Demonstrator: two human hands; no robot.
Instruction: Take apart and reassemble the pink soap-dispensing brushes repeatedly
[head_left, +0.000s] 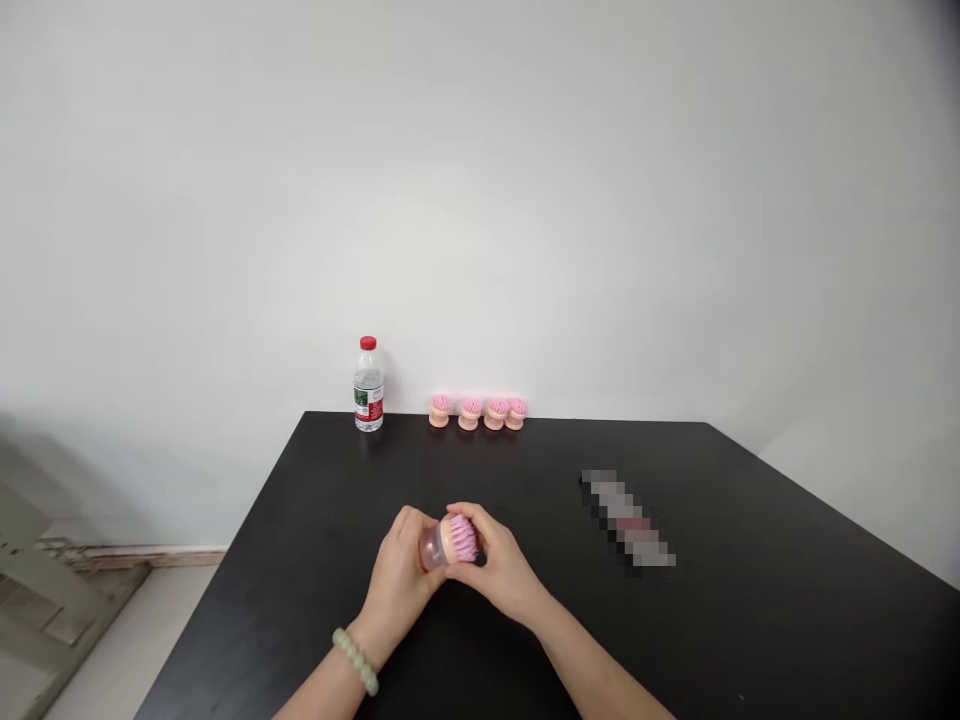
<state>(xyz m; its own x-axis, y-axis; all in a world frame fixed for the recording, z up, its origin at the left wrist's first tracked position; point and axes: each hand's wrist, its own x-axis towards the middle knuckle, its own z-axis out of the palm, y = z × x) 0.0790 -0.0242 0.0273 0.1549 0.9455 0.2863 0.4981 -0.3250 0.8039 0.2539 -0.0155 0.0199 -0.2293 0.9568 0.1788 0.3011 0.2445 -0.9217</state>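
Tabletop (450,470), with wall (480,200) behind it. At back edge, left of centre: one bottle (368,385), upright. Along same edge, right of bottle: four brush heads (478,412) in a row, close together. Right side of tabletop: one blurred object (628,518), lying diagonally, well apart from the rest. Near front, centre: one brush (459,541), on its side between left hand (397,590) and right hand (502,572), above the tabletop.

Nothing legible anywhere. Water bottle (368,392) label, beyond scrub brush (452,542): red-green print, too small to read (blurry specks only).
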